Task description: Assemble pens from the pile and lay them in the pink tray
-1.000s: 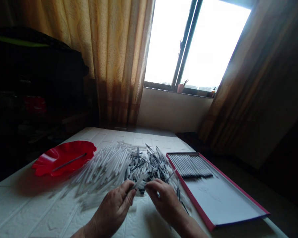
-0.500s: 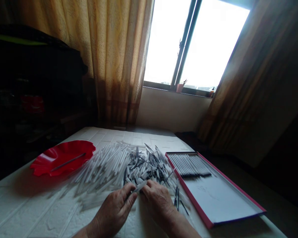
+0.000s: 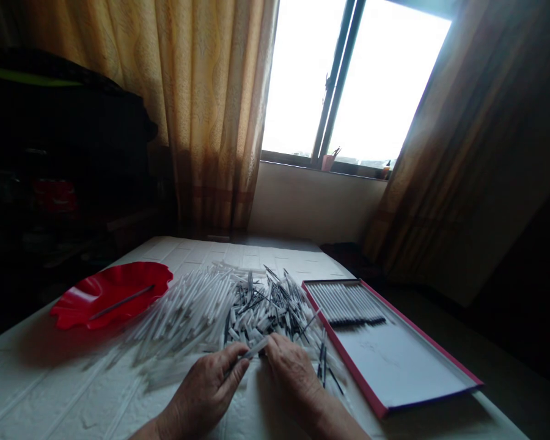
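My left hand [image 3: 209,384] pinches a pale translucent pen barrel [image 3: 256,349] between thumb and fingers. It points up to the right, toward my right hand [image 3: 294,374]. The right hand's fingers are bent closed at the barrel's far end; their tips are partly hidden. Just beyond both hands lies a mixed heap of short white pen caps [image 3: 253,335] and dark thin pen refills [image 3: 286,299]. Left of that heap, many long white pen barrels [image 3: 201,299] are spread in a loose pile.
On the right lies a shallow pink-edged box [image 3: 412,373] with a row of white pens [image 3: 346,302] at its far end. A red wavy-rimmed plate [image 3: 80,296] at the left carries one dark stick [image 3: 123,301]. Everything stands on a white brick-patterned table cover [image 3: 64,391].
The view has shifted slightly, so the scene sits a little further left. Both hands keep nearly the same pose, with the pen barrel still between them.
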